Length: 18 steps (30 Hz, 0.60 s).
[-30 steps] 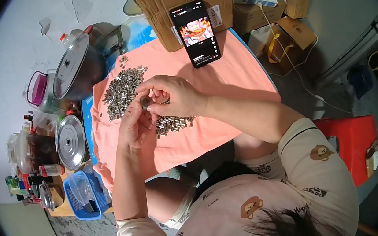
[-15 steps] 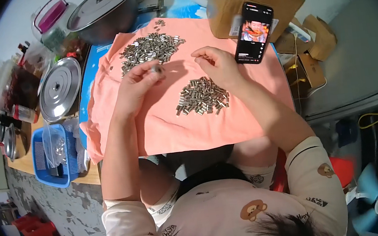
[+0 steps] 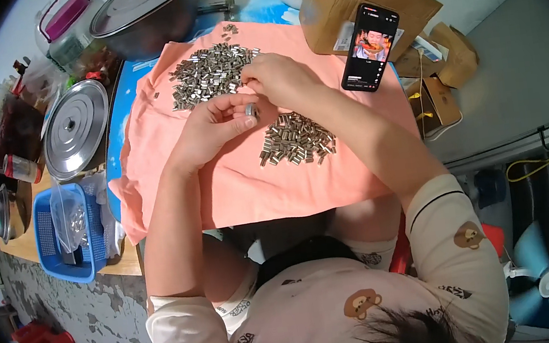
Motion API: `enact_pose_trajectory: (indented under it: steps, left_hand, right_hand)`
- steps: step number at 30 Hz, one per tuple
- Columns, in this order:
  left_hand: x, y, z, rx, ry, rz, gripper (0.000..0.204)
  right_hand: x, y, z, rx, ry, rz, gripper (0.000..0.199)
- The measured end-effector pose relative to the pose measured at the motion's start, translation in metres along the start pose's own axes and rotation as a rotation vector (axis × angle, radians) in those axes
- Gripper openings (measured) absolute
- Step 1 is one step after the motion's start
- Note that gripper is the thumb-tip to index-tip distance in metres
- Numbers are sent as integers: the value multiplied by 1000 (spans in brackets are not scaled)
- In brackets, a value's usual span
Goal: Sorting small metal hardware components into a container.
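Note:
On a salmon-pink cloth (image 3: 236, 190) lie two heaps of short silvery metal cylinders. The larger heap (image 3: 208, 73) is at the back left, the smaller heap (image 3: 297, 140) nearer on the right. Between them, my left hand (image 3: 221, 124) pinches a small round metal piece with a grey rim (image 3: 251, 110); its exact kind is unclear. My right hand (image 3: 277, 78) reaches across to the right edge of the larger heap, fingers bent together just above the left fingertips. Whatever those right fingers hold is hidden.
A phone (image 3: 369, 46) leans against a cardboard box (image 3: 357, 3) at the back right. A lidded metal pot (image 3: 146, 22) stands at the back left. A metal lid (image 3: 77, 129), jars and a blue basket (image 3: 70, 234) line the left. A fan (image 3: 548, 282) turns at lower right.
My right hand has moved left to the larger heap. My left hand has shifted slightly right, still pinching the round metal piece, and the hands are now close together.

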<state>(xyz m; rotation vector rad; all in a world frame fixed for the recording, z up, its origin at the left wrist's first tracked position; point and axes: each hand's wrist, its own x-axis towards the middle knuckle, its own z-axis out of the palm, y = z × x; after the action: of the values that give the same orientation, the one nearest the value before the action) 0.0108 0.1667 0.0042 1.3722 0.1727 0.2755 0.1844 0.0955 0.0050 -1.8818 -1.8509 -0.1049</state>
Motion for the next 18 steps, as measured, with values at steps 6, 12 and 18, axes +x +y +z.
enact_pose_trajectory:
  steps: [6,12,18]
  left_hand:
    - [1,-2,-4,-37,3,46,28]
    - [0,-4,-4,-74,16,95,27]
    - [0,-6,-2,-30,-46,55,28]
  right_hand:
    - [10,-4,-6,-90,-161,7,11]
    - [11,-10,-9,-108,-141,6,13]
    - [2,-8,-10,-218,-160,-21,10]
